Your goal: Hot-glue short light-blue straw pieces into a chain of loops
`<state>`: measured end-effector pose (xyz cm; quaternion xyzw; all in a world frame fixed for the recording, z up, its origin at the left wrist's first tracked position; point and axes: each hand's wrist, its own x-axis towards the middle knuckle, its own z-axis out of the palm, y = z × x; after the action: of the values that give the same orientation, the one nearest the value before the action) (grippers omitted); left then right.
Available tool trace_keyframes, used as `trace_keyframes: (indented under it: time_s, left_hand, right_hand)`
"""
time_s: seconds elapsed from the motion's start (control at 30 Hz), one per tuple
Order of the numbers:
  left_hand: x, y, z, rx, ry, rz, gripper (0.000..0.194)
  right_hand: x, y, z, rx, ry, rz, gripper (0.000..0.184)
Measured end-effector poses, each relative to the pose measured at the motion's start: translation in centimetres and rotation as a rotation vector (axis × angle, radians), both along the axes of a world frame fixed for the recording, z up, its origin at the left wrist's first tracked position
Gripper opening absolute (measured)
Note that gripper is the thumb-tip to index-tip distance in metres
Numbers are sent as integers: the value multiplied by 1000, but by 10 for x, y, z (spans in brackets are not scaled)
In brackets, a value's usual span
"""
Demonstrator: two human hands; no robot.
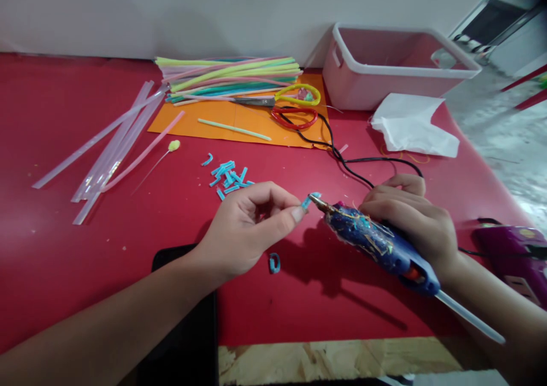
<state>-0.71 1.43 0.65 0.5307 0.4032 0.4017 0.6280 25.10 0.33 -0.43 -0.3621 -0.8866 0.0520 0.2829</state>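
Observation:
My left hand point(260, 224) pinches a short bent piece of blue pipe cleaner point(306, 202) between thumb and fingertips. My right hand point(414, 221) is wrapped round a blue glue gun point(371, 238), whose metal nozzle meets the upper end of that piece. A clear glue stick point(470, 316) sticks out of the gun's back end. Behind my left hand lies a small pile of cut blue pipe cleaner pieces point(231, 176). One curled blue loop point(274, 263) rests on the red table below my left hand.
Long pipe cleaners point(235, 76) and scissors point(297, 117) lie on orange paper point(179, 121). Clear glue sticks point(106, 147) are at left. A plastic bin point(384, 81), white sheet point(414, 127) and purple box point(513, 255) stand right. A black cord point(354, 175) crosses behind; a dark flat object point(183, 329) lies beneath my left arm.

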Motion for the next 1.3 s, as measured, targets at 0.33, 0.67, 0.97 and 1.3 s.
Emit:
trace_keyframes:
  time_s: [0.33,0.67,0.97,1.3]
  left_hand:
    - [0,1,-1,16,-16,-9,17]
    - [1,1,0,29,-5,-13,16]
    - [0,1,-2,20,-10,-12,15]
    - [0,1,-3,5,-14,0,13]
  right_hand:
    - [1,0,-1,0,9,-13,8]
    - [2,0,-2,11,14,-10,7]
    - [1,0,0,24,16,-4,9]
    - [-1,0,1,26,10,18,13]
